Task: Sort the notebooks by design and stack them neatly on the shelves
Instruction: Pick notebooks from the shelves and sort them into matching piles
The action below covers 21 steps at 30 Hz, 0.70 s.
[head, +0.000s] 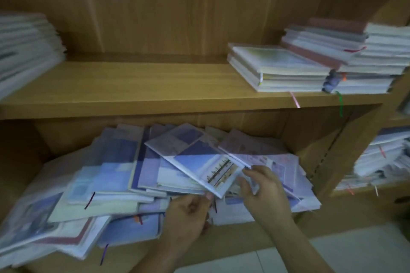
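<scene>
1. Nearest, a pale tiled floor point(332, 257) is seen under the wood-grain shelf unit, and both forearms are reached in over it.
2. The near corner of a tilted notebook point(195, 157) is pinched by the curled fingers and thumb of the left hand point(188, 210). The right hand point(264, 188) is set at that notebook's right edge with fingers point(255, 169) bent. Because of blur, it cannot be told whether this cover or a second thin one beside it is grasped.
3. The tilted notebook is propped above a loose heap point(111, 184) that is spread across the lower shelf point(244, 235). It is judged that the covers lying against it could be dragged along and scattered if it is drawn out by one corner only.
4. At the near left, the heap is pushed out past the shelf's front edge, and a purple ribbon point(103, 255) is left hanging below. A nudge from either forearm could be enough for those notebooks to be tipped onto the floor. A ribbon could also be snagged.
5. Further back, the upper shelf point(133, 86) is left bare in the middle. A right stack point(288, 68) is set askew there, with ribbons dangling over the edge, and a left stack point(26, 46) is cut off by the frame. Anything added to the skewed stack might slide.
6. Behind, a plain back panel point(177, 17) is seen. To the right, more notebooks are piled in a neighbouring bay point(381, 162). The room is dimly lit, so designs may be misread.
</scene>
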Each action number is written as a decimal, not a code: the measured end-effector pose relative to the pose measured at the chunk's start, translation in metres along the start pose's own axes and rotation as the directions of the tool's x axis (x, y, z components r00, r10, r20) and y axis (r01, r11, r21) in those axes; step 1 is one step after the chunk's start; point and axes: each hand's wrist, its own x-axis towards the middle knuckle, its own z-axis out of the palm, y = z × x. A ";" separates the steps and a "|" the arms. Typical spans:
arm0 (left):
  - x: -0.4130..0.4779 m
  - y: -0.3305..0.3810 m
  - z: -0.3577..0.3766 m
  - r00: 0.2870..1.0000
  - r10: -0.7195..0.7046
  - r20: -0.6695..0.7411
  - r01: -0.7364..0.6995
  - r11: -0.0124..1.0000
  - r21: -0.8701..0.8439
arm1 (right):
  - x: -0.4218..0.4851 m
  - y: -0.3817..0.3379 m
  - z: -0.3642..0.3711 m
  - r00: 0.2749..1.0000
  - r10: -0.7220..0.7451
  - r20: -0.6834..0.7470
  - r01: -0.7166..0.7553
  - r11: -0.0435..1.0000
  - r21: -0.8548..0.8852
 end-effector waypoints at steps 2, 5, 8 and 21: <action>0.011 -0.004 -0.002 0.999 -0.035 0.041 0.038 0.997 -0.068 | 0.013 0.014 0.001 0.999 0.002 -0.054 -0.002 1.000 0.000; 0.016 0.001 0.003 0.995 -0.078 0.058 0.088 0.980 -0.181 | 0.031 0.034 -0.002 0.997 0.072 -0.011 -0.072 0.997 -0.027; 0.015 0.016 0.013 0.988 -0.142 0.068 0.156 0.929 -0.335 | 0.034 0.061 -0.002 0.950 0.225 0.218 -0.225 0.974 -0.024; -0.001 0.025 -0.003 0.993 -0.104 -0.051 0.090 0.968 -0.236 | 0.024 0.052 -0.024 0.989 -0.118 -0.093 0.068 0.904 -0.423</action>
